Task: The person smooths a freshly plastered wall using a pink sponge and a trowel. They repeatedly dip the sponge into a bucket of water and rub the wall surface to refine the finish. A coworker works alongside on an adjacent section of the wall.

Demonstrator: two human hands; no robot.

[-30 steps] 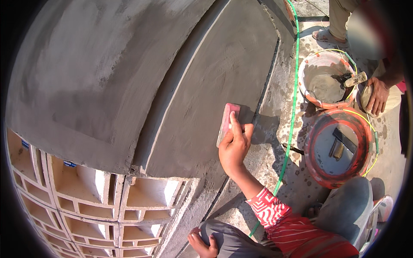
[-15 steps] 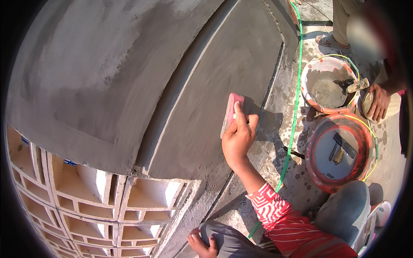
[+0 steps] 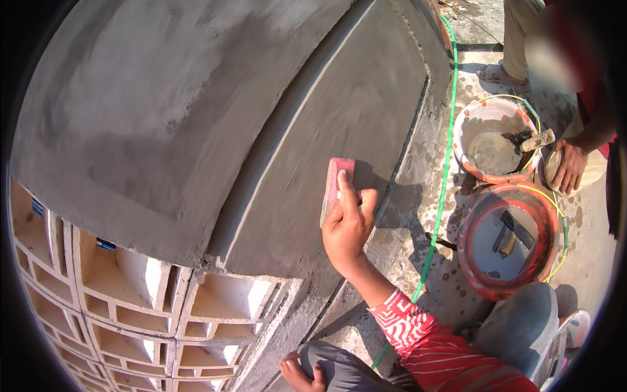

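Observation:
My right hand [image 3: 348,230] is wrapped round a small red rectangular block, apparently a plastering float [image 3: 340,171], with the index finger stretched along its face. The float lies against the damp grey plaster [image 3: 346,104] of a wall panel, to the right of a groove. Its underside is hidden. My left hand [image 3: 302,374] rests at my bent knee at the lower edge, empty, with its thumb apart from the fingers.
Pierced pale blocks [image 3: 225,295] lie below the plaster. A green hose [image 3: 446,176] runs down the right side. Beyond it stand a mortar bucket [image 3: 486,140] with a handled tool and an orange bucket [image 3: 467,245] of cloudy water with tools inside. Another person's hand [image 3: 570,168] rests beside them.
My right hand has moved the float a little left and down across the plaster. The view has shifted slightly. My left hand stays at the knee.

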